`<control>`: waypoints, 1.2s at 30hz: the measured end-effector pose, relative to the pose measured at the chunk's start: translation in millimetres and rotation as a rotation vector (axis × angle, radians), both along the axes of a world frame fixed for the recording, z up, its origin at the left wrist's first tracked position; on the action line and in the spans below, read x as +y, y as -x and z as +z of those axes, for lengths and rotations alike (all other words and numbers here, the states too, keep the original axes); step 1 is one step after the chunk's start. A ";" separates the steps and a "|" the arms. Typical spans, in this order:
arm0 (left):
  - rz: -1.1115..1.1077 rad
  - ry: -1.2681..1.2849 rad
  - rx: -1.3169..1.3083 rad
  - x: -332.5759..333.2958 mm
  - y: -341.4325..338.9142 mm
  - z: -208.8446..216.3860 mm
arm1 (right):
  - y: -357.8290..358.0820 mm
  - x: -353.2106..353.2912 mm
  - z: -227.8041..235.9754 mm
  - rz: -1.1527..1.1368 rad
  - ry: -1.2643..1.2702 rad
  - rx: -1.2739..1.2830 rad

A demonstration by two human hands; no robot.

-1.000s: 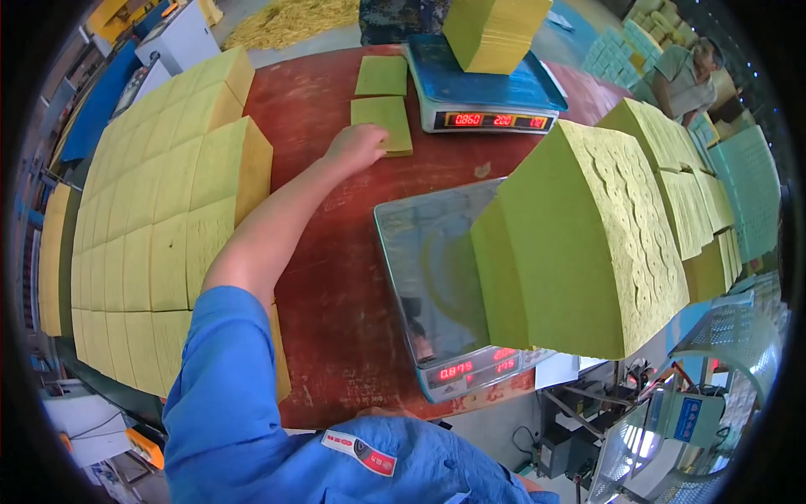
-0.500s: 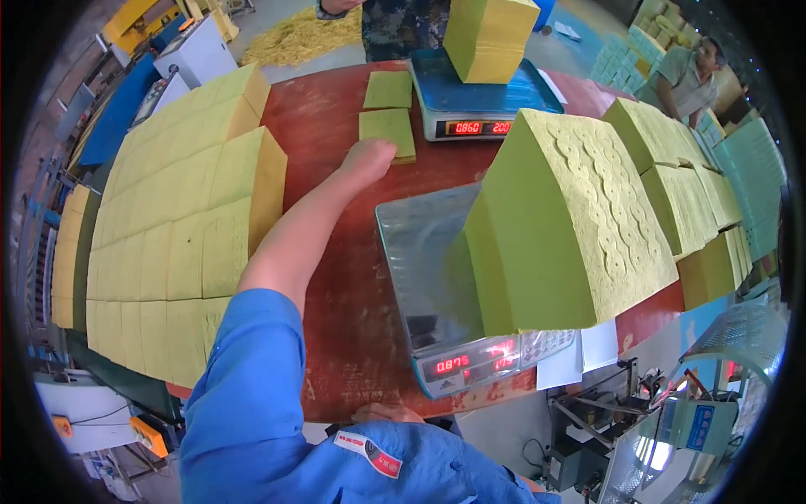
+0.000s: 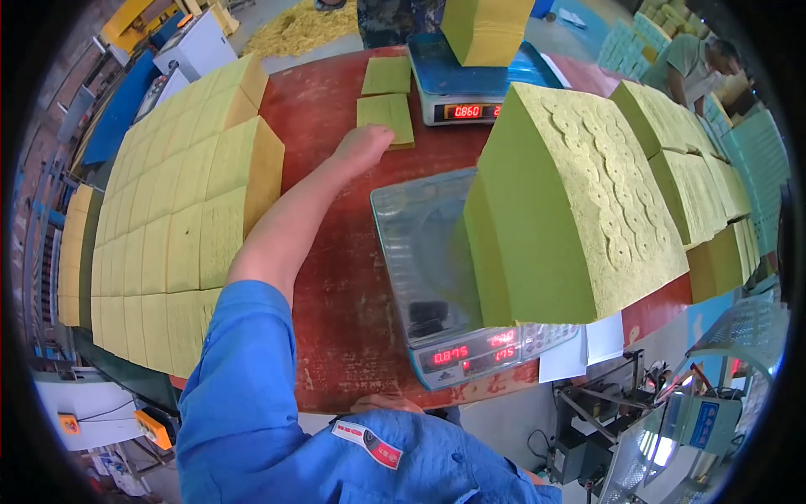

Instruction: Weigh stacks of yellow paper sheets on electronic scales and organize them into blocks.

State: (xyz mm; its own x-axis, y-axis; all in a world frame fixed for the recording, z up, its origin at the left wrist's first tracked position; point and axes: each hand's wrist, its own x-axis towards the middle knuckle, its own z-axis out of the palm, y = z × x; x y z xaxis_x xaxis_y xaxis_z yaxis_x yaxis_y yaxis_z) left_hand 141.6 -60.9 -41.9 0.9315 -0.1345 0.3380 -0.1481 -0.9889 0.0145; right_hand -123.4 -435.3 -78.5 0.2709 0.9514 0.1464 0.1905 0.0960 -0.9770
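My left hand (image 3: 363,146) reaches out over the red table, fingers curled closed at the near part of a small stack of yellow paper sheets (image 3: 386,113). Its fingertips are hidden, though it appears to grip the sheets. Behind it lies another low yellow stack (image 3: 387,76). At the near table edge, my right hand (image 3: 386,405) shows only in part, its fingers hidden by my blue shirt. On the near scale (image 3: 437,332) stands a tall block of yellow paper (image 3: 537,218), its top embossed with wavy rows and dots.
Stacked yellow paper blocks (image 3: 168,227) fill the left of the red table (image 3: 336,336). More blocks (image 3: 697,185) stand at the right. A second scale (image 3: 449,71) at the back bears another yellow block (image 3: 483,34). White papers (image 3: 579,353) hang by the near scale. A person (image 3: 693,67) is at far right.
My view has shifted slightly. My left hand stays at the small yellow stack. The co-worker's hand at the back has left the view, and the person at right has bent their head down.
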 end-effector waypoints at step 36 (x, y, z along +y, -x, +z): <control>0.646 1.666 -0.155 -364.9 406.4 151.2 | -62.0 -103.2 168.0 -0.080 -0.276 0.047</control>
State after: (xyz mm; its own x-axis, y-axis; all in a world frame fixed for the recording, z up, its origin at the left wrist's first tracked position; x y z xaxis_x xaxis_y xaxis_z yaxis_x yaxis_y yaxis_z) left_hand -264.8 -425.8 109.3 0.6429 0.7404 -0.1960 0.1202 0.1551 0.9806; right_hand -61.4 -538.5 89.5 0.3560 0.8529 0.3818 0.1632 0.3456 -0.9241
